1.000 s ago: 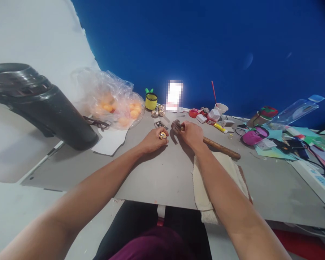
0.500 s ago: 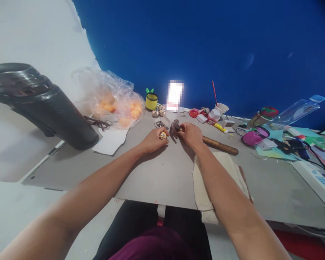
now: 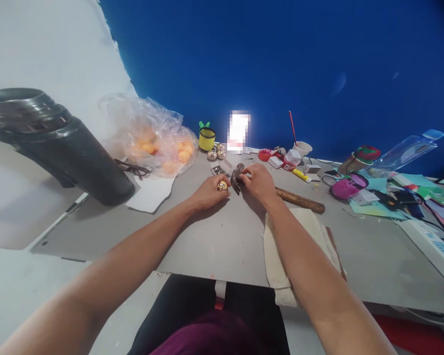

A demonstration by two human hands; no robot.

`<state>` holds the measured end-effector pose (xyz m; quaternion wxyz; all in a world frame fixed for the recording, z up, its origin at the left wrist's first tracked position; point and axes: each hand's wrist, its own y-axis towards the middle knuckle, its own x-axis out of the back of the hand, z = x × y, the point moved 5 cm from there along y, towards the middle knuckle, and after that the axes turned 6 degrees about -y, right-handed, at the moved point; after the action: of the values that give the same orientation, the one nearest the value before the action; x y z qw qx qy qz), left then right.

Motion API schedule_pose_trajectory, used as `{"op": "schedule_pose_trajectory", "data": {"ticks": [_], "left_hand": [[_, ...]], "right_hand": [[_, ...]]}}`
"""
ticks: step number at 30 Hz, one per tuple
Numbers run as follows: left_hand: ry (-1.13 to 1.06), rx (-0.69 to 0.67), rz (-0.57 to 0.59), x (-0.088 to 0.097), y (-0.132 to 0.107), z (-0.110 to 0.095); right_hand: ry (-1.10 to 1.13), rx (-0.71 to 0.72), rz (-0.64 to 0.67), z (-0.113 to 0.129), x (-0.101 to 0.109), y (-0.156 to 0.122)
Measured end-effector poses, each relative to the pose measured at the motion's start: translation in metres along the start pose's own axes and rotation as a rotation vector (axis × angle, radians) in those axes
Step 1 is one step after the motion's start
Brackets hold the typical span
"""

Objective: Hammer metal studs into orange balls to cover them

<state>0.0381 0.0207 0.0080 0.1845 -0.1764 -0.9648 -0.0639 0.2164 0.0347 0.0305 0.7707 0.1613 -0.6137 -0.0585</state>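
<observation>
My left hand (image 3: 207, 192) is closed around a small ball (image 3: 222, 186) covered in shiny gold and mirror-like pieces, over the middle of the table. Just to its right, my right hand (image 3: 259, 181) grips a claw hammer (image 3: 299, 199) close to its head. The dark metal head points toward the left hand, and the wooden handle runs out to the right beneath the wrist. Behind the left hand lies a small tray (image 3: 219, 170) of shiny bits. Several mirrored balls (image 3: 212, 155) sit farther back.
A large dark flask (image 3: 85, 158) stands at left, beside a clear bag of orange balls (image 3: 148, 145). A cream cloth (image 3: 299, 246) lies under my right forearm. To the right are a paper cup (image 3: 302, 148), a pink pouch (image 3: 350, 186) and a power strip (image 3: 429, 241).
The hammer head has turned and shifted slightly left in my right hand, its claw now pointing down toward the table. My left hand and the ball stay put.
</observation>
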Motion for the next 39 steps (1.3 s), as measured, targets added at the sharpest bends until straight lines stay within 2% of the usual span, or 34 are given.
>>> {"op": "schedule_pose_trajectory", "data": {"ticks": [4, 6, 10, 13, 18, 25, 29, 33, 36, 39], "left_hand": [[-0.001, 0.000, -0.014, 0.000, 0.000, -0.001], [0.013, -0.019, -0.029, 0.001, 0.000, -0.001], [0.017, -0.029, -0.105, 0.005, 0.002, 0.003], [0.000, -0.010, -0.148, 0.007, 0.003, 0.006], [0.018, -0.055, -0.090, 0.003, -0.001, -0.002], [0.021, -0.055, -0.117, 0.003, -0.002, -0.003], [0.000, -0.075, -0.121, 0.003, -0.001, -0.004], [-0.067, -0.024, -0.114, 0.003, -0.002, -0.005], [-0.113, -0.026, -0.085, 0.002, -0.003, -0.006], [-0.144, -0.047, -0.062, 0.000, -0.002, -0.004]], "right_hand": [[0.084, 0.045, -0.098, 0.007, 0.007, -0.001], [0.158, 0.093, -0.104, 0.015, 0.009, -0.003], [0.339, 0.194, 0.035, 0.037, 0.004, -0.008], [0.382, 0.191, 0.112, 0.045, -0.002, -0.011], [0.412, 0.157, 0.136, 0.045, -0.007, -0.009], [0.465, 0.180, 0.116, 0.044, -0.007, -0.008], [0.389, 0.203, 0.063, 0.043, -0.006, -0.010], [0.241, 0.246, -0.021, 0.043, -0.002, -0.013], [0.183, 0.235, -0.095, 0.041, 0.001, -0.014], [0.166, 0.225, -0.109, 0.038, 0.000, -0.013]]}}
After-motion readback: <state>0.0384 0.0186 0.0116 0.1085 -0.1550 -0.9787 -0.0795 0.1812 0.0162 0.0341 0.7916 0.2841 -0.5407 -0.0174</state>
